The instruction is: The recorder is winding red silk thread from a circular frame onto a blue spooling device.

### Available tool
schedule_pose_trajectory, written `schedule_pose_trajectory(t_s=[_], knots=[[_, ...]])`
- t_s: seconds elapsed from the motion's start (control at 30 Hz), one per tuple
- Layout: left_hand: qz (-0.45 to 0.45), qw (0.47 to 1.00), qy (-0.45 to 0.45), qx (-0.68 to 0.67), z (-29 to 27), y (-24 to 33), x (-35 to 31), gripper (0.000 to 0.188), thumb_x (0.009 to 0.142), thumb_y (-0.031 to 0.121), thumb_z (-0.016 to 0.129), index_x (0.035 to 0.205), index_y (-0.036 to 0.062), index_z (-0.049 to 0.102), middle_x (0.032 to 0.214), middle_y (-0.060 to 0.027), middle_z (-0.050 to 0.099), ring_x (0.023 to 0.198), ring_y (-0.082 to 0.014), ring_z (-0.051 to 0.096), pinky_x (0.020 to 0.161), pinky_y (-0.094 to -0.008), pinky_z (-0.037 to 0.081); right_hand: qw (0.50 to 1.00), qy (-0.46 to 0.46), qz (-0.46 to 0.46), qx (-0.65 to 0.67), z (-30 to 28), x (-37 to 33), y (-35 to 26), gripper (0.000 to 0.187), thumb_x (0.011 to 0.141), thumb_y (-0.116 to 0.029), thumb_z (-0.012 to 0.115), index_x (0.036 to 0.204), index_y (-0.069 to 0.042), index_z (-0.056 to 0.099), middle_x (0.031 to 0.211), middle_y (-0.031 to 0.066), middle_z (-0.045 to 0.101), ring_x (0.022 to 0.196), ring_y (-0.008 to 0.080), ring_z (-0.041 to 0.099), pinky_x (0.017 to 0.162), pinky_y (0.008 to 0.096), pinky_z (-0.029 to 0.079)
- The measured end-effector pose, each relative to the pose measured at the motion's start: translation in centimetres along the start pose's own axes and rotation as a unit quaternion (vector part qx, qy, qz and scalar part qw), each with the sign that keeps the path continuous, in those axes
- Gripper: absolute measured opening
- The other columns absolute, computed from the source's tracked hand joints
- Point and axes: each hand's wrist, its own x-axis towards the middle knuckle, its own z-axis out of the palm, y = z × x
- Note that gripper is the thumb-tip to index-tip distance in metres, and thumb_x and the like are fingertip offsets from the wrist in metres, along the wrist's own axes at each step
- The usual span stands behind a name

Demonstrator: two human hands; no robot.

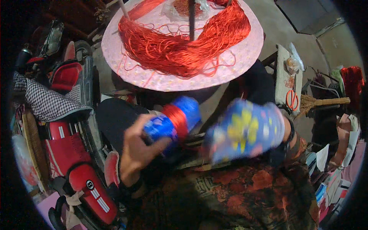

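My left hand [136, 149] is closed round one end of a blue cylinder [190, 108], tilted up to the right. A band of red cord [174, 118] is wound about its middle. To the right, my right hand [245, 132] wears a blue cloth cover with yellow and pink flowers. Motion blur and the cloth hide its fingers, so I cannot tell its grip. Ahead of both hands, a big loose skein of red cord [165, 50] lies on a round disc [119, 65] covered in pink patterned cloth. Loose strands hang over the cloth.
Upright rods, one a dark post [192, 21], rise from the disc. At right are orange-handled scissors [292, 100] on a narrow bench [283, 78], a plastic bag [293, 63] and a straw broom [326, 101]. A red-and-black scooter [92, 189] stands close at left.
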Motion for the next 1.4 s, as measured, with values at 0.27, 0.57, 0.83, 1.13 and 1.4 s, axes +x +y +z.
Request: schedule_pose_trajectory(t_s=[0.27,0.57,0.83,1.13,1.4], knots=[[0.197,0.929,0.278,0.142,1.3,-1.2,-1.2,0.070,0.077,0.035,0.072,0.131,0.0002,0.043,0.130,-0.0151,0.050,0.113,-0.0289,0.056,0.096,-0.0436,0.045,0.847,0.075,0.353,0.391,3.2,-0.9,4.8,0.019,0.090,-0.018,0.064,0.099,-0.002,0.064,0.085,0.0029,0.066,0.058,0.0050,0.057,0.056,0.0212,0.048],[0.016,0.993,-0.103,-0.049,1.5,-0.9,0.8,0.056,0.065,0.020,0.082,0.114,0.0043,0.059,0.101,-0.0060,0.063,0.093,-0.0152,0.059,0.085,-0.0316,0.048,0.979,0.063,0.188,0.054,0.0,1.3,2.7,0.019,0.084,-0.023,0.068,0.090,-0.006,0.067,0.084,0.0095,0.066,0.077,0.0232,0.064,0.069,0.0314,0.050],[0.109,0.848,0.018,-0.518,3.2,-2.2,-0.4,0.059,0.073,0.026,0.077,0.122,0.0028,0.055,0.132,-0.0165,0.045,0.115,-0.0263,0.053,0.095,-0.0412,0.047,0.964,0.066,0.177,0.187,6.2,-2.4,6.4,0.022,0.092,-0.024,0.058,0.099,-0.005,0.066,0.083,0.0073,0.068,0.070,0.0186,0.066,0.065,0.0302,0.053],[0.060,0.975,-0.205,-0.060,3.4,-1.7,1.8,0.054,0.068,0.019,0.082,0.114,0.0031,0.058,0.099,-0.0049,0.063,0.089,-0.0129,0.059,0.083,-0.0309,0.048,0.985,0.024,0.167,-0.043,-0.2,0.6,5.4,0.025,0.074,-0.034,0.074,0.075,-0.011,0.065,0.073,0.0053,0.065,0.067,0.0233,0.064,0.060,0.0345,0.049],[0.113,0.850,0.038,-0.513,2.7,-1.5,-1.8,0.064,0.082,0.038,0.066,0.130,0.0017,0.046,0.118,-0.0142,0.058,0.109,-0.0268,0.058,0.096,-0.0410,0.045,0.923,0.233,0.296,0.081,2.7,-4.0,9.0,0.019,0.093,-0.023,0.056,0.097,-0.008,0.066,0.088,0.0085,0.068,0.084,0.0240,0.066,0.075,0.0324,0.052]])
